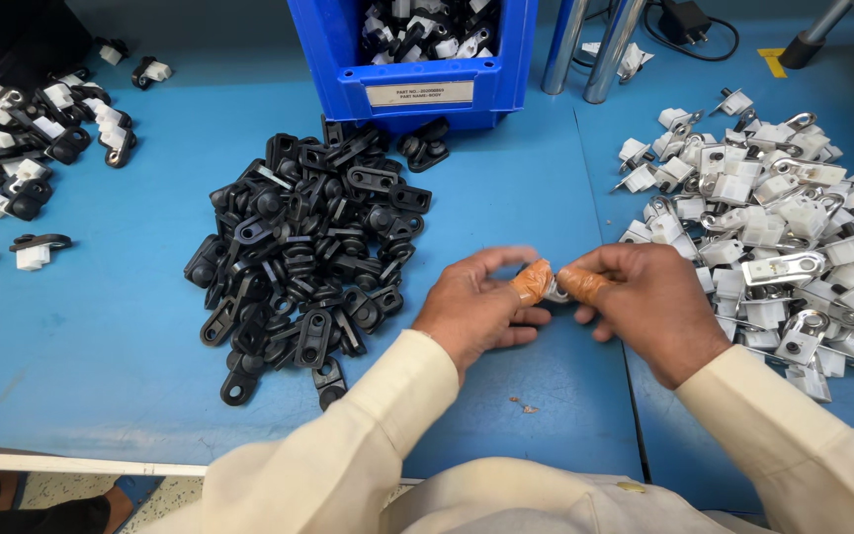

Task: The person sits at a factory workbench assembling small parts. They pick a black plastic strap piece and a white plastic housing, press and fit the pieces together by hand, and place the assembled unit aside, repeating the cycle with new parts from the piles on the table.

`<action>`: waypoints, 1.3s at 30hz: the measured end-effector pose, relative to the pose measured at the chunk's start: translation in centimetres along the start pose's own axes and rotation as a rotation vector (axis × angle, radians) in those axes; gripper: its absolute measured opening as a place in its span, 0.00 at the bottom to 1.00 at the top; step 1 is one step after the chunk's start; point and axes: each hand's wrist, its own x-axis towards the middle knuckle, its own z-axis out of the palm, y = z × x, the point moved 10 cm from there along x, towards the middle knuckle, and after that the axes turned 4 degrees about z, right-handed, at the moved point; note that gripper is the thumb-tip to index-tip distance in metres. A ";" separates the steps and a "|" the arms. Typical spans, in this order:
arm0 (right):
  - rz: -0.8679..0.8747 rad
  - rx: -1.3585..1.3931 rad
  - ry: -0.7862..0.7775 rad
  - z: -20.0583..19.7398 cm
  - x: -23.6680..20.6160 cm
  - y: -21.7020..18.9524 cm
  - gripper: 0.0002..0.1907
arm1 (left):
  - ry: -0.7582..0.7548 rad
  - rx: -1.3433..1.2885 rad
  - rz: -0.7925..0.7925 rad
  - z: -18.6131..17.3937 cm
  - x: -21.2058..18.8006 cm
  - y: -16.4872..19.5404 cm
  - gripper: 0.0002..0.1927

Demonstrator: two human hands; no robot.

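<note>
My left hand (481,307) and my right hand (644,302) meet over the blue table (101,326), both pinching one small metal-and-white clip part (556,290) between taped thumbs. Brown tape wraps both thumb tips. A heap of black plastic brackets (313,257) lies just left of my left hand. A pile of white-and-metal clips (783,227) spreads to the right of my right hand. The part between my fingers is mostly hidden.
A blue bin (412,94) holding assembled black-and-white pieces stands at the back centre. More assembled pieces (22,148) lie at the far left. Two metal posts (590,44) rise behind the bin, with a black cable and plug beyond.
</note>
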 end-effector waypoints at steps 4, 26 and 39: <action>-0.040 -0.069 0.007 -0.2 -0.2 -0.9 0.09 | -0.009 0.008 0.036 0.3 0.3 0.2 0.19; 0.190 0.408 -0.002 0.1 -0.5 3.8 0.16 | 0.083 -0.306 -0.134 2.0 -1.5 -1.5 0.10; 0.253 0.454 0.026 0.2 -0.7 3.0 0.16 | 0.031 -0.379 -0.125 3.0 -1.2 -1.8 0.08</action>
